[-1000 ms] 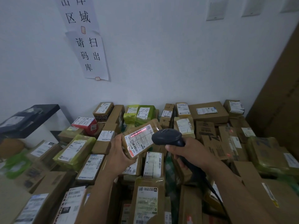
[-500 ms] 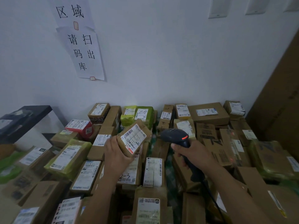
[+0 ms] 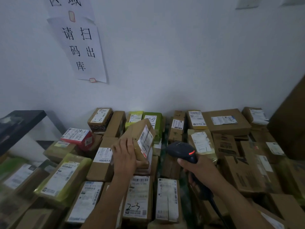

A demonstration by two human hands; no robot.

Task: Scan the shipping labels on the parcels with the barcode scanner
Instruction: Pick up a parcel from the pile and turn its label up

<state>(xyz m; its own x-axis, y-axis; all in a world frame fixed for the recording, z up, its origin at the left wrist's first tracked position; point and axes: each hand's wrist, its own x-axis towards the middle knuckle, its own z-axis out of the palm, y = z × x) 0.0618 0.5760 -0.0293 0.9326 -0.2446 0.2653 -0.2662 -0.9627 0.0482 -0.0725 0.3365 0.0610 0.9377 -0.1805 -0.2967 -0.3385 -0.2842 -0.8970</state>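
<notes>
A plain white wall (image 3: 181, 55) fills the back, dimly and evenly lit. Two white paper sheets (image 3: 82, 50) with black characters are taped to it at upper left. White wall plates (image 3: 247, 3) sit at top right. A black shelf top (image 3: 19, 123) juts in at left, and a brown panel (image 3: 290, 126) leans at right.

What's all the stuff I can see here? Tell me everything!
held parcel: one, brown, white label, tilted, middle
scanner: one, black, red light, right of the held parcel
parcels: many, mostly brown with white labels, packed up to the wall
green parcels: several, at the back and on the left
red box: one, left of middle
signs: two, white, taped on the wall
shelf: one, black, far left
left hand: grips the held parcel
right hand: holds the scanner
</notes>
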